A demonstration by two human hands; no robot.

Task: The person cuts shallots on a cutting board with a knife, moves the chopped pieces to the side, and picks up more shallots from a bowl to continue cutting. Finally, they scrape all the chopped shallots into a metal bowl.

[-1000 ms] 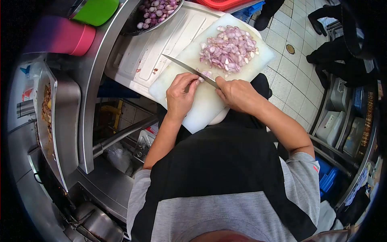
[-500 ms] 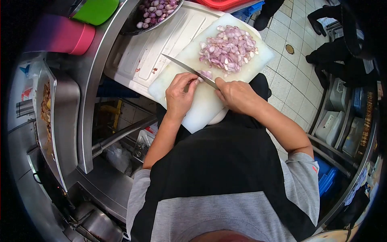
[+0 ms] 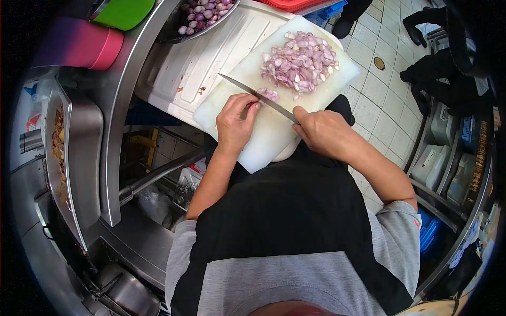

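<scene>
My right hand (image 3: 326, 131) is wrapped round the handle of a kitchen knife (image 3: 249, 89). Its long blade points up and left across a white cutting board (image 3: 266, 134). My left hand (image 3: 236, 120) is closed in a pinch close against the blade, on a shallot that its fingertips mostly hide. Just past the blade lie a few fresh shallot slices (image 3: 269, 95). A large heap of sliced shallots (image 3: 300, 62) covers the far part of the board.
Under the board is a white plastic lid (image 3: 179, 79). A metal bowl of peeled shallots (image 3: 206, 15) stands at the back. Left are a steel counter edge (image 3: 117, 116), a pink container (image 3: 105, 50) and a steel food tray (image 3: 84, 158). Another person's dark shoe (image 3: 342, 27) is on the tiles.
My right hand has drawn the knife back to the right and slightly down, away from my left hand. The left hand stays almost in place.
</scene>
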